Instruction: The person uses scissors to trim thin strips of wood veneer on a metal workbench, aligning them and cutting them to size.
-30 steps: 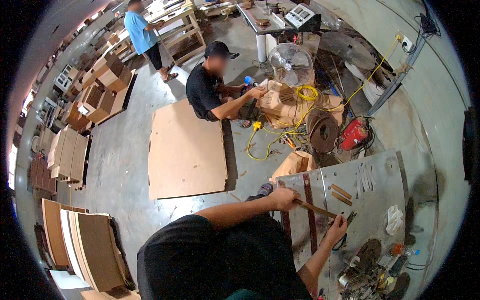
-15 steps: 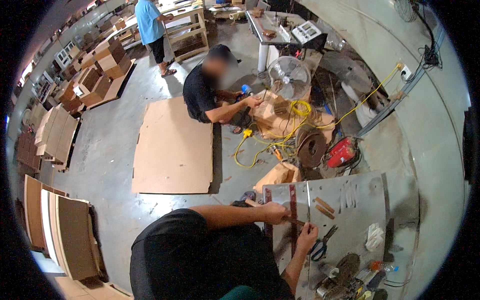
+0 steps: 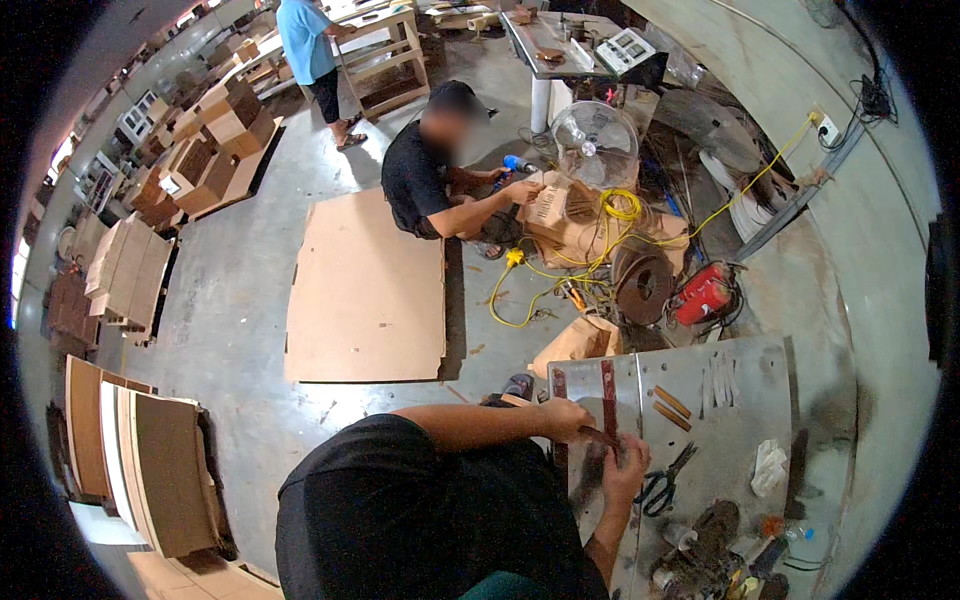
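Note:
Over the metal-topped table, my left hand is closed around one end of a thin dark brown strip. My right hand pinches the strip's other end, fingers bent around it. The strip's material is too small to tell. Black-handled scissors lie spread on the tabletop beside my right hand. Farther up are two tan strips, side by side, and several thin whitish strips.
Crumpled white paper, a plastic bottle and clutter sit at the table's right. Beyond it are a fire extinguisher, a yellow cable and a fan. A co-worker crouches beside a cardboard sheet, holding a blue power tool.
The view has swung slightly, so the scene sits farther right. My right hand has turned a little and its fingers cover more of the brown strip. Both hands keep their hold.

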Motion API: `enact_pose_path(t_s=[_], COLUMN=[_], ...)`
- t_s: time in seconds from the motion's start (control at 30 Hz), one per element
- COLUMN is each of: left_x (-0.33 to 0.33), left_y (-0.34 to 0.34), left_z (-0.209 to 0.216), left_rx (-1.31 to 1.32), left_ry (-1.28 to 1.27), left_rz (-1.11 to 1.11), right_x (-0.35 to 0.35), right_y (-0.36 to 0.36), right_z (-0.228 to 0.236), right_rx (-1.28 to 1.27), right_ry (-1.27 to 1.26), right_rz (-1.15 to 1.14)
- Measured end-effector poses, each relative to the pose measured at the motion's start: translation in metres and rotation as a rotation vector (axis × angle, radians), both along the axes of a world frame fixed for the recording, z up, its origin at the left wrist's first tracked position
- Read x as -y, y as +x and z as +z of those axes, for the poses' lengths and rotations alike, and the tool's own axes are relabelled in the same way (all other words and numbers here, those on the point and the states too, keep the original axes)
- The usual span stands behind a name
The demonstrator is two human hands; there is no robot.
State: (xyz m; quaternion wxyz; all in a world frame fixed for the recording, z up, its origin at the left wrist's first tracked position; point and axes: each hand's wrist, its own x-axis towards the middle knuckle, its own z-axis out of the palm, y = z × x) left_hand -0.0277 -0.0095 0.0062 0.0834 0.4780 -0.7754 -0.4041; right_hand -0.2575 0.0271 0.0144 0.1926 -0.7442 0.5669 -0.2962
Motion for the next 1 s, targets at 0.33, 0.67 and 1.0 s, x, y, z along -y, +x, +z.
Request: enact_pose_path(t_s=[0.33,0.67,1.0], left_x=[-0.003,-0.001,-0.002], left_y=[-0.002,0.000,0.006], left_z=[-0.014,0.015,0.010], left_rx=[-0.045,-0.053,0.006], left_ry=[-0.064,0.007,-0.016], left_rz=[-0.139,-0.068,-0.071], right_x=[0.001,0.007,0.004], right_y=[0.015,-0.037,-0.016], right_z=[0.014,-0.006,-0.003], right_rx=[-0.023,-0.075,-0.176], right_ry=[0.126,0.137,0.024], right_rz=[0.201,0.006,0.123])
